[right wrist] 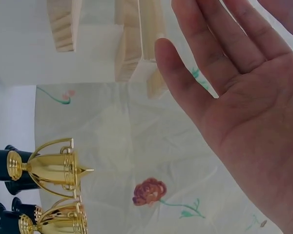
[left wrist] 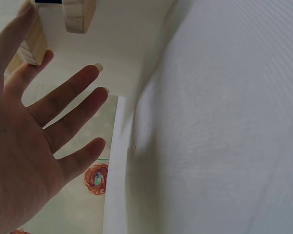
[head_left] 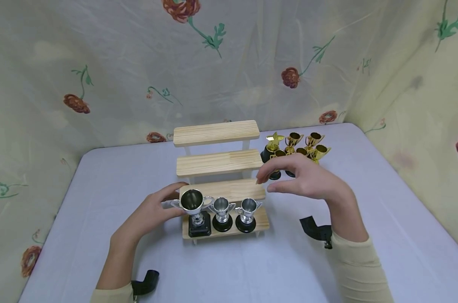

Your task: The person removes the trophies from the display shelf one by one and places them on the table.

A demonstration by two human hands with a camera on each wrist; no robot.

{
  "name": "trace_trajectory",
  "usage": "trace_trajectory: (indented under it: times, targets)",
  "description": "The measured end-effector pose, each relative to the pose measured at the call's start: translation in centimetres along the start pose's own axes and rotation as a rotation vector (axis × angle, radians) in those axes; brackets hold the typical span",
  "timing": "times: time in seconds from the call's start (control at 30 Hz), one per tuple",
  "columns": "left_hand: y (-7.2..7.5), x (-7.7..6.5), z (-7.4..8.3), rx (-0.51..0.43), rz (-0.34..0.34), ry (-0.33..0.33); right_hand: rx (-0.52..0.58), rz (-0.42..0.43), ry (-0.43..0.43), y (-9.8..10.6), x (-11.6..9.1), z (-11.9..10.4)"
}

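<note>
Three silver trophy cups stand upright on the lowest board of a four-step wooden shelf (head_left: 221,163): a large cup (head_left: 193,200) at the left, a smaller cup (head_left: 221,206) in the middle and another small cup (head_left: 248,206) at the right. At the shelf's left end is my left hand (head_left: 157,208), thumb beside the large cup. In the left wrist view its fingers are spread, with two fingertips right at the board ends (left wrist: 35,45). My right hand (head_left: 306,179) hovers by the shelf's right end, fingers loosely bent, holding nothing.
Several gold trophies, among them a star-topped trophy (head_left: 274,142) and a gold cup (head_left: 320,152), stand behind my right hand, which partly covers them. A white cloth covers the table (head_left: 111,176). Flower-patterned curtain (head_left: 229,75) hangs behind and at the sides.
</note>
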State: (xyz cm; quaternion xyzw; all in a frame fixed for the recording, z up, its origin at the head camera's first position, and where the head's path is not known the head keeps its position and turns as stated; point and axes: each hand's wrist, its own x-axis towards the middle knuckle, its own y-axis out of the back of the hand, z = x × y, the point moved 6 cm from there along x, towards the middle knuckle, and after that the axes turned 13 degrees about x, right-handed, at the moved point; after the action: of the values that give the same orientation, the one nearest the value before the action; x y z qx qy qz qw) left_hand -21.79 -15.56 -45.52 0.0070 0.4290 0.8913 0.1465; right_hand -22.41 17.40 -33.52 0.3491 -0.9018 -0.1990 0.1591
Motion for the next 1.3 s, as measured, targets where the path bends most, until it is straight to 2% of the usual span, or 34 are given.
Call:
trace_trajectory:
  times: [0.2, 0.57, 0.8, 1.03, 1.3]
  targets:
    - [0.0, 0.0, 0.0, 0.003, -0.001, -0.002, 0.0, -0.018, 0.007, -0.5, 0.2, -0.4]
    - [0.0, 0.0, 0.0, 0.015, -0.001, 0.002, -0.023, -0.045, -0.068, -1.2, 0.2, -0.5]
    - [0.0, 0.0, -0.1, 0.009, -0.001, 0.003, -0.044, -0.096, -0.11, -1.9, 0.4, -0.2]
    - [-0.1, 0.0, 0.0, 0.006, -0.001, -0.006, -0.07, -0.159, -0.108, -2.8, 0.8, -0.2]
    - [-0.1, 0.1, -0.1, 0.006, -0.001, -0.005, -0.086, -0.177, -0.158, -3.3, 1.1, 0.0]
